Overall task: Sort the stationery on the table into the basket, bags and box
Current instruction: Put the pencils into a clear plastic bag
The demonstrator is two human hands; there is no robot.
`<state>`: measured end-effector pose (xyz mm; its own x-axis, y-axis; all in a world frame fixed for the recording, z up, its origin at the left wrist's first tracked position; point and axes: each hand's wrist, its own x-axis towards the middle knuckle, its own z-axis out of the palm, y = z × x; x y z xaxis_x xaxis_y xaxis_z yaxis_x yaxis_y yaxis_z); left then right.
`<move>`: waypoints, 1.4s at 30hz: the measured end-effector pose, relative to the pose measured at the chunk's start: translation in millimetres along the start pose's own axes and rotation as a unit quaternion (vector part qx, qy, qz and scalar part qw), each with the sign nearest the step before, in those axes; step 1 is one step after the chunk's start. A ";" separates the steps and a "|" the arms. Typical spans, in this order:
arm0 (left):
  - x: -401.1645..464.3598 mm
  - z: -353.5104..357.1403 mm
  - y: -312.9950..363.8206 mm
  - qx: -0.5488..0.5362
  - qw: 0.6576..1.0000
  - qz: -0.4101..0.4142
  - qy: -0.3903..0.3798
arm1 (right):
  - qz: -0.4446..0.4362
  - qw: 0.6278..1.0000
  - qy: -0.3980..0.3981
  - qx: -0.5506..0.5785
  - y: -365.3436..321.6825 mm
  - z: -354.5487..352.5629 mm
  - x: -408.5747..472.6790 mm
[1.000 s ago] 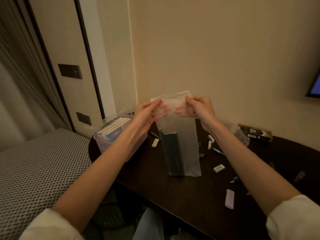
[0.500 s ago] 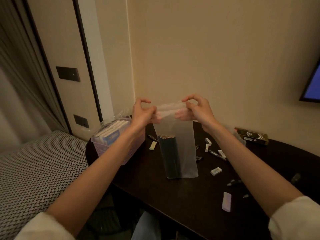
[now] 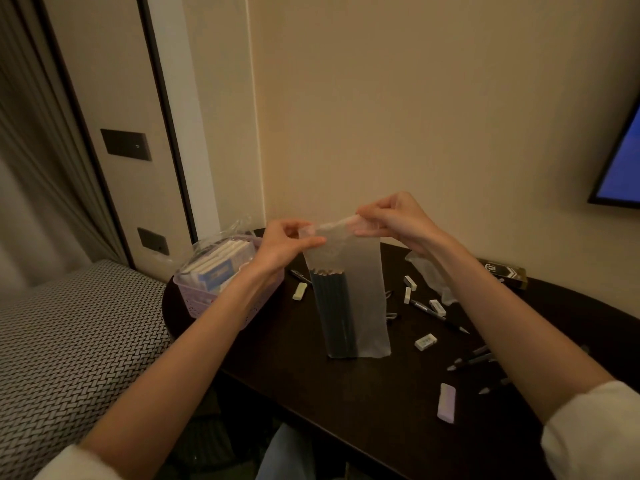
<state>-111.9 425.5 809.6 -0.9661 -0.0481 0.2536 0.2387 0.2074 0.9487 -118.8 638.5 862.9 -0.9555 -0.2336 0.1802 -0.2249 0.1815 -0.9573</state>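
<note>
A clear plastic bag (image 3: 367,299) stands upright on the dark table (image 3: 346,393), with a bundle of dark pencils (image 3: 334,313) along its left side. My left hand (image 3: 280,245) pinches the bag's top left corner and my right hand (image 3: 394,220) pinches the top strip at the right. A lilac basket (image 3: 204,306) with boxed items stands to the left. Several white erasers (image 3: 425,341) and pens (image 3: 438,315) lie scattered to the right. A dark box (image 3: 504,270) lies by the wall.
A second crumpled clear bag (image 3: 429,271) lies behind my right forearm. A lilac eraser (image 3: 446,402) rests near the table's front edge. A patterned bed surface (image 3: 69,341) is to the left and a screen (image 3: 623,161) hangs at the right.
Both hands have slid apart along the bag's top strip, the right one rising slightly. The bag stays upright on the table.
</note>
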 end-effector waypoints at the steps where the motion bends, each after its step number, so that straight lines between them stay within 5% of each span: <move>1: 0.0 -0.8 -1.4 -0.006 1.000 0.000 0.007 | -0.001 1.000 -0.008 -0.026 -0.6 -2.1 0.4; 13: 5.3 -6.8 -0.5 0.055 0.997 0.050 0.023 | -0.049 0.976 0.042 -0.208 3.2 -2.0 8.0; 24: 7.9 -2.2 -5.1 0.048 0.996 0.067 0.019 | -0.029 0.992 0.039 -0.120 12.8 6.8 2.9; 30: 15.1 4.7 -6.2 0.011 0.999 0.012 0.048 | -0.053 0.985 0.090 -0.136 24.3 5.8 8.3; 42: 24.0 13.4 -9.2 -0.064 0.990 -0.104 0.068 | -0.009 0.992 -0.011 -0.124 24.3 -3.3 -0.8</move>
<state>-138.6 435.5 804.4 -0.9757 -0.2091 0.0658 0.0557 0.0537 0.9970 -124.1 646.2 840.2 -0.9473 -0.2592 0.1884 -0.2840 0.4064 -0.8684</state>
